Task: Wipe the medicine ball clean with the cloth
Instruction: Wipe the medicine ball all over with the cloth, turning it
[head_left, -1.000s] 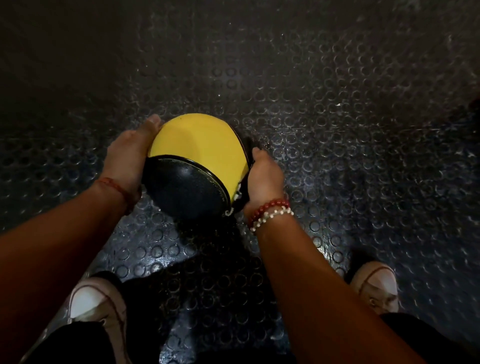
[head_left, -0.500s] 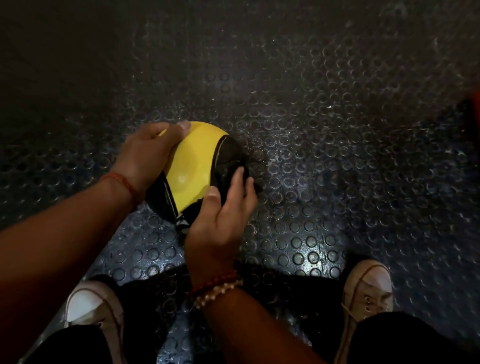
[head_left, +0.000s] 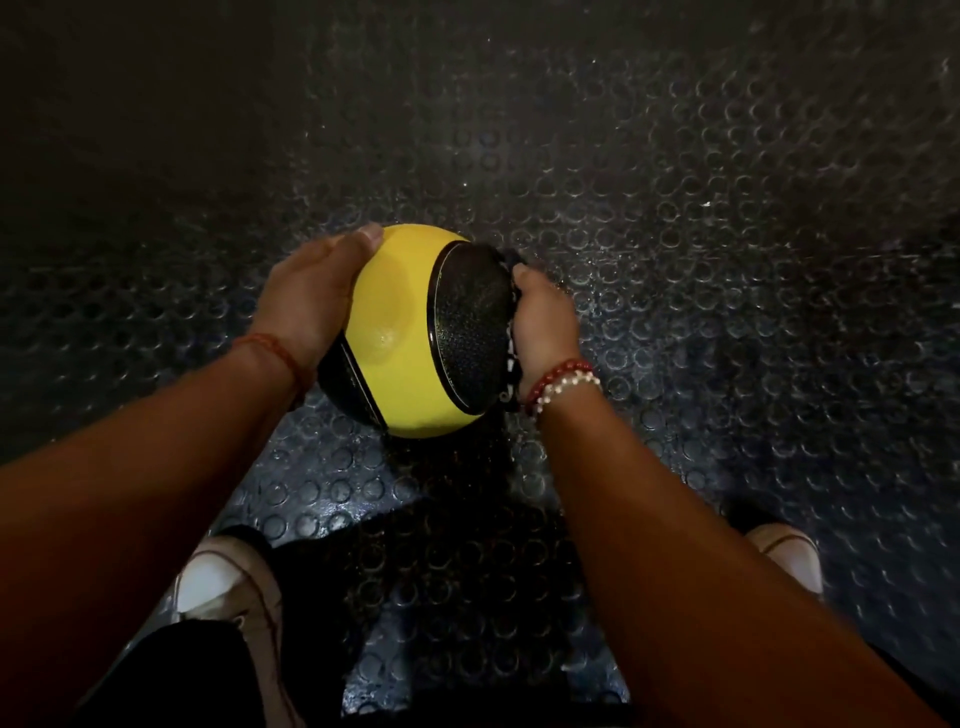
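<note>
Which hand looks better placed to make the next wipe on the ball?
Probably the right hand: it holds the cloth against the ball's black side. The left hand lies flat on the yellow side, with no cloth, steadying it.

Medicine ball (head_left: 405, 332) between left hand (head_left: 306, 301) and cloth (head_left: 511, 358).

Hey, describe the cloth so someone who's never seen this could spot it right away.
Find the yellow-and-black medicine ball over the dark studded floor. On its right side, the right hand holds a thin strip of fabric against the black panel. That cloth is dark with white patterning, unlike the plain pebbled panel.
</note>
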